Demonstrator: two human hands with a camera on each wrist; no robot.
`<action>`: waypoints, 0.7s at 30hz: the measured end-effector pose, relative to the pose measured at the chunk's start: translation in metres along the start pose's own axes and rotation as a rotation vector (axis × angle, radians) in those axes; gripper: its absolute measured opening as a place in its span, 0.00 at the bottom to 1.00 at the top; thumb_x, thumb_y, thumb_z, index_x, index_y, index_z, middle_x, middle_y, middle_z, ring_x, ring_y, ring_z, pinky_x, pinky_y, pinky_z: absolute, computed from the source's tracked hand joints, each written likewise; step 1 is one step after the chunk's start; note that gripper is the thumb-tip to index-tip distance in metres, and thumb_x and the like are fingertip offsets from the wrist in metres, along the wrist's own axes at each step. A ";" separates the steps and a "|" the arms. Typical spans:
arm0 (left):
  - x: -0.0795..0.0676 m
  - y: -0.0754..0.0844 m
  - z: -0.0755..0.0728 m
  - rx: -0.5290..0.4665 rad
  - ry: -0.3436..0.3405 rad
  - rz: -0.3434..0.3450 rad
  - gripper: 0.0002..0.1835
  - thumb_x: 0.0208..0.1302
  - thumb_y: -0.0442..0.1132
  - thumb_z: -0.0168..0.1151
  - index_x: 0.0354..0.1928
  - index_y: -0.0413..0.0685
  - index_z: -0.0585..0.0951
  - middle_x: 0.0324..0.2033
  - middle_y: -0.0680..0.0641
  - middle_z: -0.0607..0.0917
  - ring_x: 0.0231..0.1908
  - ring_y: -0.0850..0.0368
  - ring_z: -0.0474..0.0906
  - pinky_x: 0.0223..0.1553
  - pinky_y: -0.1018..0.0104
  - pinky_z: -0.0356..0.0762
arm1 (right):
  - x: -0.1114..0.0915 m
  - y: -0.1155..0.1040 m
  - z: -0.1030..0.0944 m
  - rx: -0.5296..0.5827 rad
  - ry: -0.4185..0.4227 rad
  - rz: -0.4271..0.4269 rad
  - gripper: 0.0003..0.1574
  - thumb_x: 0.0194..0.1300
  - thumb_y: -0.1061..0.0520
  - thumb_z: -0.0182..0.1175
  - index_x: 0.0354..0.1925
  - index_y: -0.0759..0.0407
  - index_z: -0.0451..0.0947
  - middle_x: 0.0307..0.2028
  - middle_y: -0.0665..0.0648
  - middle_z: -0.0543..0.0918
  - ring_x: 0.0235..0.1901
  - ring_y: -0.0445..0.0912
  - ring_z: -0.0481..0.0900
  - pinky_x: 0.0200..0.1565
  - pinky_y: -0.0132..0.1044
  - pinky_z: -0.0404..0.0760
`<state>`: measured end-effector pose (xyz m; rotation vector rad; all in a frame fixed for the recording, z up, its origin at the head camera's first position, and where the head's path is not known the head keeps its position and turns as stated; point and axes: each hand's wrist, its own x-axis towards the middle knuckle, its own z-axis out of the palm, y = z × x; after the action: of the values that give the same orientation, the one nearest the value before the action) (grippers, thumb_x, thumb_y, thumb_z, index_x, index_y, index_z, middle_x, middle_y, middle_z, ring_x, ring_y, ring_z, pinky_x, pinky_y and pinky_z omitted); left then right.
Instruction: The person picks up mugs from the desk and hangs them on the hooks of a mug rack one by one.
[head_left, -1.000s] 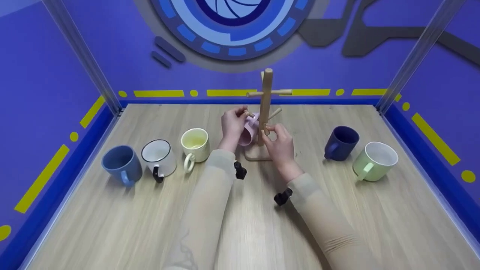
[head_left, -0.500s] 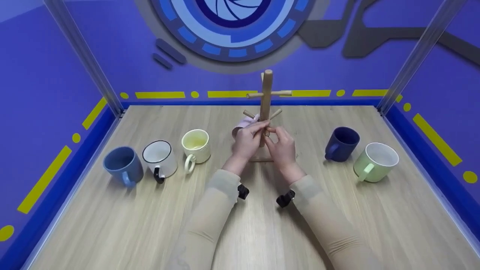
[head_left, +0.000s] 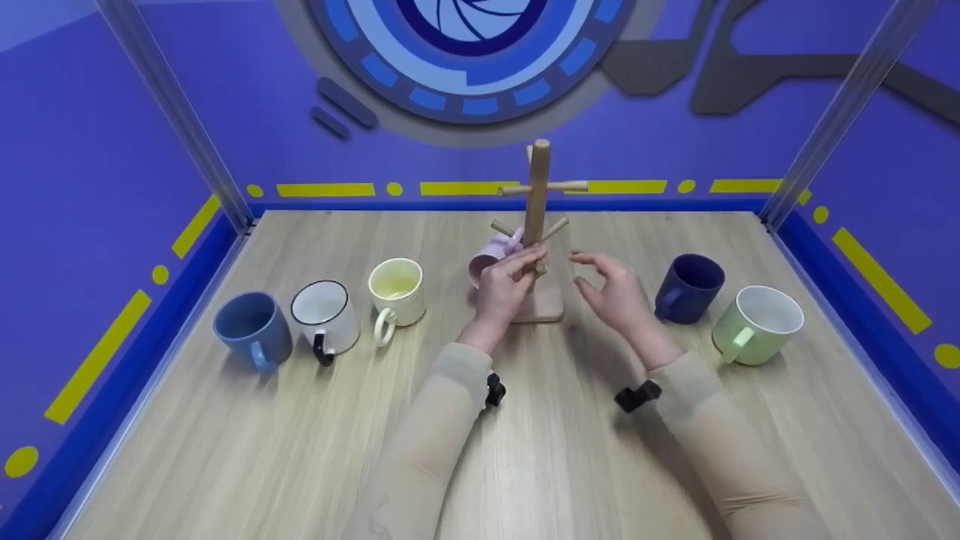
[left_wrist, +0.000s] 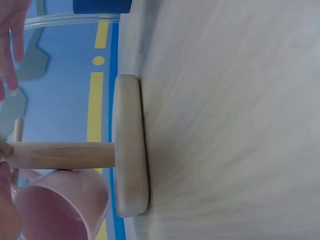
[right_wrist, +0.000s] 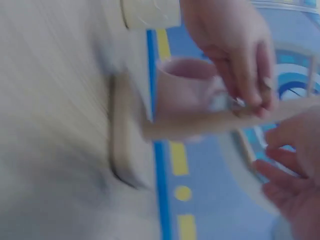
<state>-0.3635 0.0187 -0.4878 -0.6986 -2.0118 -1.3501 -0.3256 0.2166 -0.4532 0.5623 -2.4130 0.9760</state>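
A wooden mug tree (head_left: pixel 538 206) stands upright at the table's centre, its pegs sticking out at two heights. On the lower left peg hangs a pink mug (head_left: pixel 486 261) by its handle, tilted with its mouth facing down and to the left. My left hand (head_left: pixel 501 292) grips the post with its fingertips, near a short front peg; the right wrist view shows that hand (right_wrist: pixel 235 42) beside the pink mug (right_wrist: pixel 182 90). My right hand (head_left: pixel 619 294) is apart from the post on its right, holding nothing, thumb and fingers spread. The right wrist view is blurred.
Left of the tree stand a pale yellow mug (head_left: pixel 405 304), a white mug with a black handle (head_left: pixel 341 326) and a blue mug (head_left: pixel 261 326). To the right are a navy mug (head_left: pixel 696 292) and a light green mug (head_left: pixel 761 334). A blue wall (head_left: pixel 420 161) closes the back.
My left hand has left the pink mug and its peg and moved right to the post. My right hand has let go of the post and moved right.
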 end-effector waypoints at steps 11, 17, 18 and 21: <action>-0.001 -0.004 0.004 -0.011 0.055 0.038 0.12 0.63 0.27 0.70 0.48 0.39 0.90 0.48 0.41 0.91 0.53 0.48 0.88 0.59 0.71 0.81 | 0.020 0.041 -0.110 -0.308 -0.627 0.250 0.50 0.57 0.70 0.67 0.75 0.61 0.63 0.78 0.76 0.50 0.74 0.77 0.51 0.63 0.72 0.70; -0.002 -0.004 0.005 -0.030 0.056 0.030 0.12 0.63 0.27 0.70 0.48 0.38 0.89 0.48 0.40 0.91 0.54 0.47 0.88 0.59 0.72 0.81 | 0.022 0.072 -0.128 -0.415 -0.729 0.341 0.56 0.51 0.75 0.69 0.76 0.59 0.63 0.78 0.78 0.46 0.73 0.82 0.43 0.59 0.73 0.73; -0.002 -0.004 0.006 -0.031 0.059 0.031 0.12 0.62 0.27 0.70 0.48 0.38 0.89 0.48 0.40 0.91 0.54 0.47 0.88 0.59 0.72 0.81 | 0.022 0.077 -0.128 -0.415 -0.741 0.353 0.57 0.50 0.75 0.69 0.76 0.59 0.62 0.78 0.78 0.46 0.72 0.83 0.43 0.59 0.73 0.73; -0.003 -0.005 0.007 -0.019 0.068 0.043 0.11 0.62 0.27 0.70 0.47 0.38 0.90 0.48 0.41 0.91 0.53 0.48 0.88 0.59 0.71 0.81 | 0.021 0.089 -0.129 -0.398 -0.755 0.371 0.58 0.49 0.74 0.71 0.76 0.58 0.62 0.76 0.80 0.49 0.70 0.84 0.49 0.58 0.74 0.73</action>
<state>-0.3665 0.0235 -0.4946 -0.6912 -1.9228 -1.3512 -0.3545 0.3646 -0.4065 0.3779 -3.3636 0.4021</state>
